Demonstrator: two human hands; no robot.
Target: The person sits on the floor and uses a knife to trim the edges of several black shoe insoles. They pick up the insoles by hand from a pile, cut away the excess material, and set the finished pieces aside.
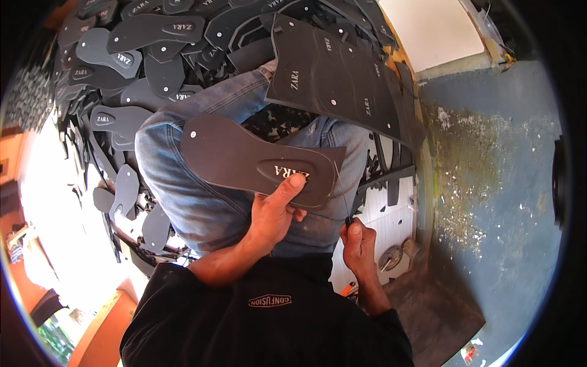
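A dark insole sheet (244, 156), cut to a foot outline at one end and left square at the other, is held flat over the person's lap, above the blue jeans (183, 196). It is gripped at its near edge by the left hand (272, 214), whose fingers (297, 181) are clenched on it, the thumb pressed on top beside a pale oval stamp. A small pale rivet dot is seen near the sheet's far, rounded end.

Just beside the sheet's square right edge, the right hand (358, 241) is closed around a thin blade (343, 199), whose fine tip is raised toward that edge; whether the tip touches the sheet cannot be told.

A larger dark sheet (333, 76), uncut and stamped in several places, is draped over the far knee, just beyond the held piece. Behind it, a heap of cut insoles (122, 55) is spread across the floor, overlapping one another. To the right, a stained blue-grey wall (489, 171) is seen, and near the right hand a pale board (391, 226) with a round metal part is lying low.
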